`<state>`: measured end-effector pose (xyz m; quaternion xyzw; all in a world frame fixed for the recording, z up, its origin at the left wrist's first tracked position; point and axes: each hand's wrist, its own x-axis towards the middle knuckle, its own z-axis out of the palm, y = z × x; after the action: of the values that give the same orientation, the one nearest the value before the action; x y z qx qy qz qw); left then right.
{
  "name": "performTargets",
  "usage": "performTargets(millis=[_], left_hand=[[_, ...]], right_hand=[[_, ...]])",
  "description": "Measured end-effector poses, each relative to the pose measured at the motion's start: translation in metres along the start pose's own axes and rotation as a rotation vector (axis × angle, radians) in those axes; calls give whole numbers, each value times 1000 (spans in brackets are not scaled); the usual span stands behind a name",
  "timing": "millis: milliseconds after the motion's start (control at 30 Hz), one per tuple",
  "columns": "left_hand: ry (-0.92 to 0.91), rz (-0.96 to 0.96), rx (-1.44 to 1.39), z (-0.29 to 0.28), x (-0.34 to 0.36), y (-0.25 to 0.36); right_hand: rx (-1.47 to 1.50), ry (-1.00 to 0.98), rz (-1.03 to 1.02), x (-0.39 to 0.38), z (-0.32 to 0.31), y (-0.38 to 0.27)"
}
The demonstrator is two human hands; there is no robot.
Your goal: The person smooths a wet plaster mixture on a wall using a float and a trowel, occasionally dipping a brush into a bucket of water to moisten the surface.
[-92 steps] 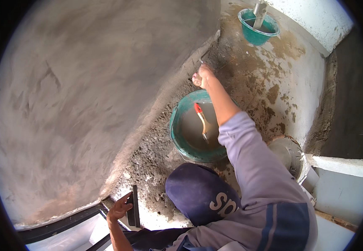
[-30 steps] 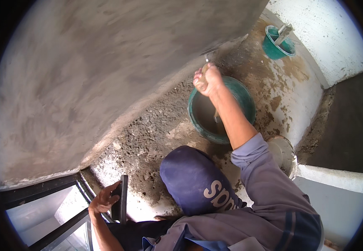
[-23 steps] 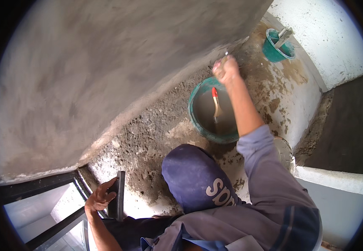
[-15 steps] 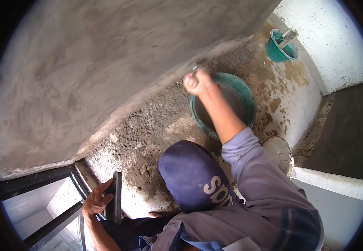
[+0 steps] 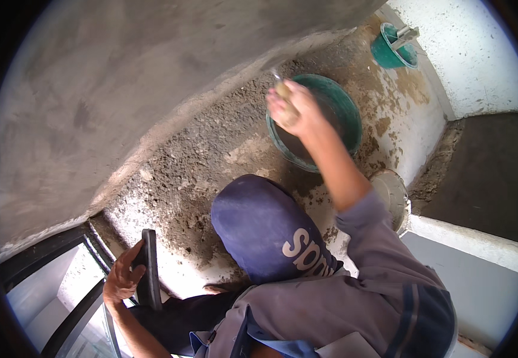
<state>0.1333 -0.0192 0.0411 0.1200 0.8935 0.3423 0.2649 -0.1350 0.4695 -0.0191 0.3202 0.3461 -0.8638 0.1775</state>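
Observation:
My right hand [image 5: 302,114] is closed round the pale handle of a trowel [image 5: 283,90]. It is above the near-left rim of a large green tub [image 5: 350,110], close to the base of the grey plastered wall. Only the handle and a bit of metal neck show; the blade is blurred and cannot be made out. At the lower left, my left hand [image 5: 123,279] grips a dark, flat plastering float [image 5: 149,268], held on edge above my knee. Wet grey mortar [image 5: 324,113] lies inside the tub, partly hidden by my forearm.
A smeared grey wall [image 5: 122,89] rises along the left. Mortar crumbs cover the rough floor [image 5: 199,137]. A smaller green bucket [image 5: 390,51] with tools stands at the far right, and a whitish bucket [image 5: 393,194] is beside my right arm. A black-framed window [image 5: 50,250] is at lower left.
My right hand with the trowel has turned and drawn slightly nearer, its handle now showing. The whole view has shifted a little, and the left hand keeps hold of the float.

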Motion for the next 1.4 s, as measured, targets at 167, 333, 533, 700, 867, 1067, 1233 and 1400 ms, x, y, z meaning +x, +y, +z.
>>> performTargets(millis=[167, 333, 533, 700, 867, 1067, 1233, 1400], left_hand=[[-16, -109, -33, -3, 17, 27], [173, -243, -261, 0, 26, 33], [268, -315, -777, 16, 36, 28], [311, -127, -1342, 39, 41, 23], [143, 81, -1576, 37, 72, 33], [96, 147, -1492, 45, 111, 55], [285, 139, -1355, 30, 140, 78], [28, 121, -1004, 37, 147, 70]], right_hand=[[-1341, 265, -300, -169, -53, -89], [-2414, 50, -442, -193, -98, -130], [-2575, 158, -98, -72, -122, -74], [-2733, -24, -399, -91, -101, -62], [-1527, -874, 54, -78, -8, -12], [-775, -1171, 550, -36, 43, 124], [-240, -1205, 541, -38, 54, 124], [-1109, -1038, -380, -83, 51, -21]])
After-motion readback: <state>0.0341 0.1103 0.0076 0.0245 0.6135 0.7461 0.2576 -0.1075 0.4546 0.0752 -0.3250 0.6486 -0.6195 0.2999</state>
